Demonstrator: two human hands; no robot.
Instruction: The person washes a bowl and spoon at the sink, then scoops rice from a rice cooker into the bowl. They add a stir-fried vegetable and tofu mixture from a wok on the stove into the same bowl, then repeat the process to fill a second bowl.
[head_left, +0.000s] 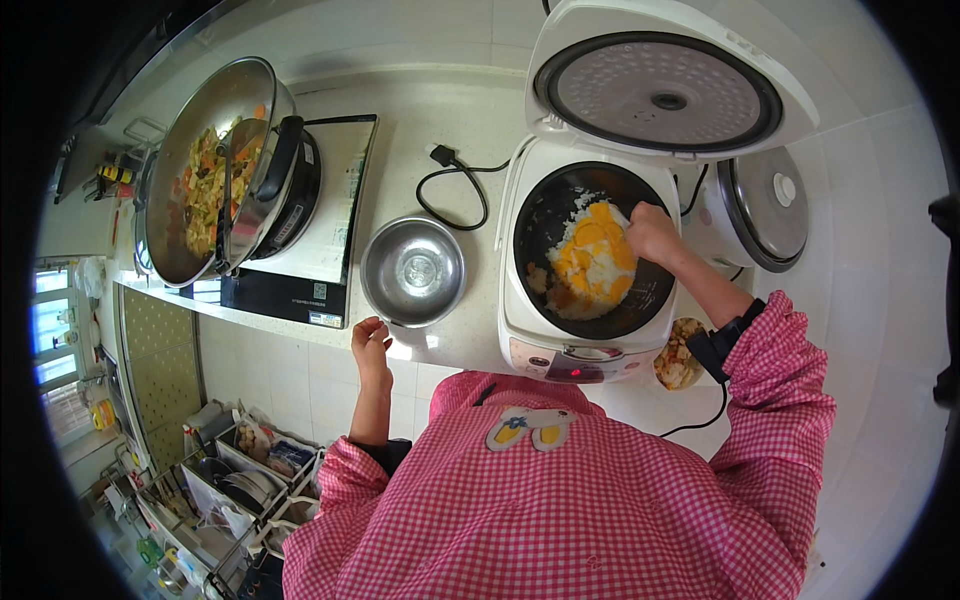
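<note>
My right hand (651, 234) reaches over the dark inner pot (536, 225) of an open white rice cooker (517, 300). Its fingers are closed near a whitish thing at the edge of the food, perhaps a utensil, too unclear to name. In the pot lies white rice (576, 296) topped with yellow-orange pieces (596, 236). My left hand (372, 341) hovers by the counter's front edge, just below an empty stainless steel bowl (414, 271); the fingers are bent, and nothing shows in them. Whether it touches the bowl's rim I cannot tell.
A steel wok (166, 217) of cooked vegetables with a ladle stands tilted in view on an induction cooker (289, 296) at the left. A black power cable (484, 196) lies behind the bowl. At right are a lidded appliance (757, 202) and a container of food (679, 356).
</note>
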